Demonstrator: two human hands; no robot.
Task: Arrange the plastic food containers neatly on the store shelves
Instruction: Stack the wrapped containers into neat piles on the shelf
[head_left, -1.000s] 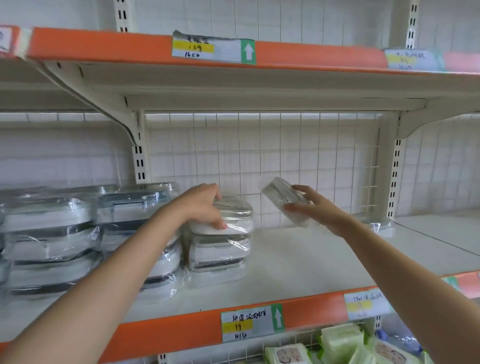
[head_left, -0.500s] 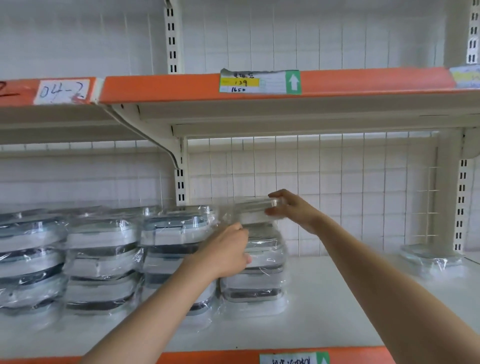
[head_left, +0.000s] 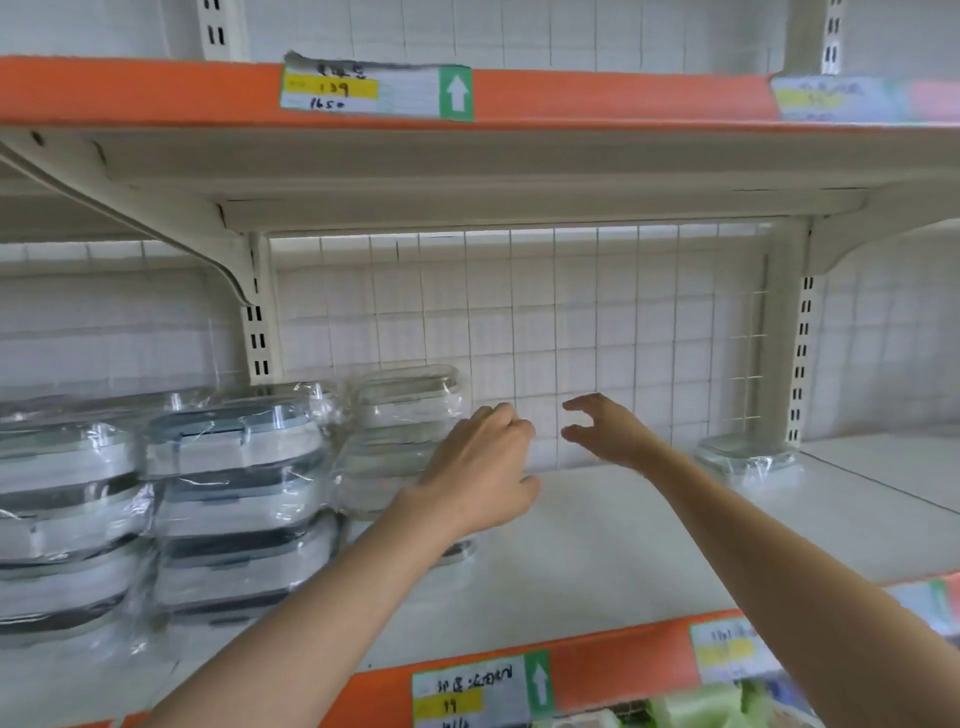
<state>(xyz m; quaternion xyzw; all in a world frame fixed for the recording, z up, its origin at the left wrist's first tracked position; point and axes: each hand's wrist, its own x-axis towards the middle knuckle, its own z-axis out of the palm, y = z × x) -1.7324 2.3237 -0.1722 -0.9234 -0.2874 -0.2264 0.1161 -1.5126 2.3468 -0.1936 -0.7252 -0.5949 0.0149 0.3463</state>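
Both hands hold nothing, the left hand (head_left: 480, 470) loosely curled at 3 o'clock of the wrapped container stack (head_left: 408, 441) as if to steady it, the right hand (head_left: 605, 431) relaxed, while 1 lone container (head_left: 745, 454) waits at 3 o'clock on the shelf (head_left: 623, 545).

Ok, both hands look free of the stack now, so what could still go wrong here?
1. The top clear wrapped plastic container caps the tallest stack, with slippery film; it may slide off.
2. The left hand hangs right beside that stack; a careless move could knock it.
3. One lone wrapped container sits apart by the right upright, easily missed by the right hand.
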